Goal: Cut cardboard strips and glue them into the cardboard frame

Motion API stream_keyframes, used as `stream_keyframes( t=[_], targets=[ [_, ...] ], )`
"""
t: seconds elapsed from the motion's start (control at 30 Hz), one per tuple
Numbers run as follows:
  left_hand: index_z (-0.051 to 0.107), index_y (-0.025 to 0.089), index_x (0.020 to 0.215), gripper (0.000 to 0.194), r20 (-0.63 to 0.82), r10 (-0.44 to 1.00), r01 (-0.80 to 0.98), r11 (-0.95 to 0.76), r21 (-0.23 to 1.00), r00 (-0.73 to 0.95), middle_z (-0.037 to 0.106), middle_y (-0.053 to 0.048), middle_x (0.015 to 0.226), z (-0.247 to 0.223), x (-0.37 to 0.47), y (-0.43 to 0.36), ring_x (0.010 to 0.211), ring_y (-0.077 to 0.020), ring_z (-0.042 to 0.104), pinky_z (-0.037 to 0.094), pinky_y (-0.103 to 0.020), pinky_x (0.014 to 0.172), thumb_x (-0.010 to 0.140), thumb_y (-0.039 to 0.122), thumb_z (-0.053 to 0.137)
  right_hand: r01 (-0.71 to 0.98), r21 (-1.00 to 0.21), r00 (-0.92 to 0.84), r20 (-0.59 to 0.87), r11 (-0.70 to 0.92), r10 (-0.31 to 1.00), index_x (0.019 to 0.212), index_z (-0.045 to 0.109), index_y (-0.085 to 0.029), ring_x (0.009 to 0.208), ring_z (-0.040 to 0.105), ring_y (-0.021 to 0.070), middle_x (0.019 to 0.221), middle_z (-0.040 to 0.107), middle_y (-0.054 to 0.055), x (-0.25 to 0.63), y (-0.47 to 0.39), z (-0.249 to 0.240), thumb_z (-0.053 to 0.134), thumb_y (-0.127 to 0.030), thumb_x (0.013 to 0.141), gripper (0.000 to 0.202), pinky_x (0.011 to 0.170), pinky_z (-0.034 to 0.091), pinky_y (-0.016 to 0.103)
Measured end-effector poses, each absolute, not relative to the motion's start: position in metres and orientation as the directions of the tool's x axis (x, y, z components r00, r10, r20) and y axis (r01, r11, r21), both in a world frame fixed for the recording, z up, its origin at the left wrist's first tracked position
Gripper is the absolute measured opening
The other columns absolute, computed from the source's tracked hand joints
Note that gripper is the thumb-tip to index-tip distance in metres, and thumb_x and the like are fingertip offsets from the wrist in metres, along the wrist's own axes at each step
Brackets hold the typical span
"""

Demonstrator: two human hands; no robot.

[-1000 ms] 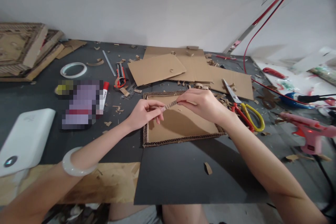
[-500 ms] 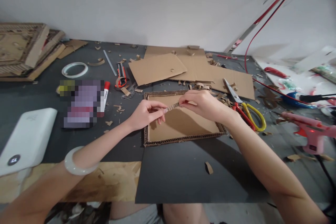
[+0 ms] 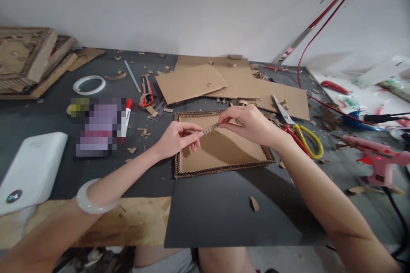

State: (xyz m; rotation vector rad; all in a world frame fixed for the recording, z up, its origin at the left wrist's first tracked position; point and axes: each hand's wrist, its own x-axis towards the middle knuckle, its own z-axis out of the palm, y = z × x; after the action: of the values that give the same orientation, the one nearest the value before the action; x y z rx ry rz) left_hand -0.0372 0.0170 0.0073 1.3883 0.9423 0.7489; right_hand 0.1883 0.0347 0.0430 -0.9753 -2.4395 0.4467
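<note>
A small corrugated cardboard strip (image 3: 210, 129) is pinched at both ends between my hands. My left hand (image 3: 181, 137) grips its left end, fingers closed, over the left part of a shallow cardboard tray (image 3: 224, 166). The strip's right end is in the fingertips of my right hand (image 3: 248, 123), above the tray's far right part. The tray has corrugated strips along its edges and lies on the dark mat. Scissors (image 3: 296, 132) with red and yellow handles lie to the right of the tray.
Flat cardboard sheets (image 3: 192, 83) and scraps lie behind the tray. At the left are a white power bank (image 3: 33, 166), a tape roll (image 3: 89, 85) and a red-capped marker (image 3: 127, 119). A cutter (image 3: 146, 91) lies beyond; a pink glue gun (image 3: 378, 158) is at the right.
Both hands stay nearly in place, holding the strip. The right hand's fingers have shifted slightly, and the whole view has moved a little.
</note>
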Motion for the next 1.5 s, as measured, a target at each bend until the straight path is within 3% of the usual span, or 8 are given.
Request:
stream_keyframes(
  t=[0.23,0.47,0.73,1.17,1.3,1.4,1.5],
  targets=[
    [0.064,0.010,0.078,0.014,-0.106,0.882,0.069,0.084,0.994,0.458,0.064,0.000,0.053,0.009,-0.037,0.017,0.041,-0.0078,0.057,0.048,-0.016,0.043,0.071,0.022,0.065,0.576,-0.455,-0.618,0.302,0.679,0.726,0.083,0.067,-0.018,0.070,0.063,0.0122,0.079,0.070,0.002,0.188,0.037,0.043,0.058,-0.023,0.084,0.010,0.067,0.046,0.022],
    [0.065,0.010,0.078,0.012,-0.107,0.878,0.083,0.077,0.994,0.466,0.064,0.000,0.052,0.010,-0.037,0.017,0.042,-0.0082,0.057,0.049,-0.017,0.044,0.072,0.020,0.064,0.586,-0.530,-0.589,0.241,0.613,0.771,0.080,0.069,-0.019,0.069,0.065,0.0111,0.080,0.072,0.000,0.188,0.036,0.043,0.059,-0.021,0.083,0.010,0.066,0.045,0.020],
    [0.065,0.011,0.078,0.011,-0.088,0.876,0.082,0.056,0.995,0.473,0.064,0.000,0.053,0.008,-0.037,0.017,0.042,-0.0083,0.057,0.049,-0.018,0.044,0.073,0.020,0.063,0.558,-0.584,-0.553,0.270,0.590,0.789,0.077,0.070,-0.018,0.066,0.064,0.0113,0.077,0.072,0.001,0.188,0.035,0.044,0.060,-0.023,0.081,0.011,0.063,0.047,0.021],
    [0.065,0.011,0.079,0.016,-0.091,0.883,0.076,0.063,0.995,0.460,0.064,0.000,0.053,0.006,-0.038,0.017,0.041,-0.0087,0.057,0.048,-0.017,0.042,0.071,0.024,0.066,0.639,-0.501,-0.604,0.142,0.584,0.784,0.081,0.066,-0.019,0.064,0.059,0.0105,0.074,0.069,0.000,0.192,0.036,0.051,0.052,-0.024,0.086,0.015,0.063,0.042,0.022],
    [0.064,0.011,0.078,0.015,-0.099,0.889,0.078,0.072,0.994,0.448,0.064,0.000,0.053,0.008,-0.037,0.018,0.041,-0.0085,0.056,0.048,-0.018,0.043,0.070,0.024,0.065,0.734,-0.462,-0.478,0.167,0.497,0.862,0.077,0.065,-0.019,0.063,0.060,0.0114,0.071,0.068,0.001,0.205,0.044,0.052,0.057,-0.023,0.082,0.010,0.063,0.042,0.023],
    [0.064,0.011,0.079,0.015,-0.101,0.887,0.085,0.070,0.994,0.450,0.064,0.000,0.054,0.008,-0.037,0.018,0.041,-0.0083,0.056,0.048,-0.017,0.043,0.071,0.024,0.065,0.808,-0.360,-0.411,0.224,0.466,0.884,0.068,0.065,-0.019,0.058,0.059,0.0124,0.061,0.065,0.002,0.215,0.048,0.051,0.056,-0.028,0.084,0.020,0.060,0.043,0.025],
    [0.064,0.011,0.081,0.017,-0.100,0.885,0.088,0.067,0.994,0.454,0.065,0.000,0.056,0.007,-0.037,0.018,0.042,-0.0083,0.057,0.048,-0.017,0.043,0.072,0.025,0.065,0.758,-0.364,-0.467,0.276,0.541,0.840,0.083,0.069,-0.019,0.069,0.063,0.0147,0.084,0.071,0.006,0.212,0.044,0.053,0.049,-0.025,0.088,0.021,0.067,0.048,0.029]
  ],
)
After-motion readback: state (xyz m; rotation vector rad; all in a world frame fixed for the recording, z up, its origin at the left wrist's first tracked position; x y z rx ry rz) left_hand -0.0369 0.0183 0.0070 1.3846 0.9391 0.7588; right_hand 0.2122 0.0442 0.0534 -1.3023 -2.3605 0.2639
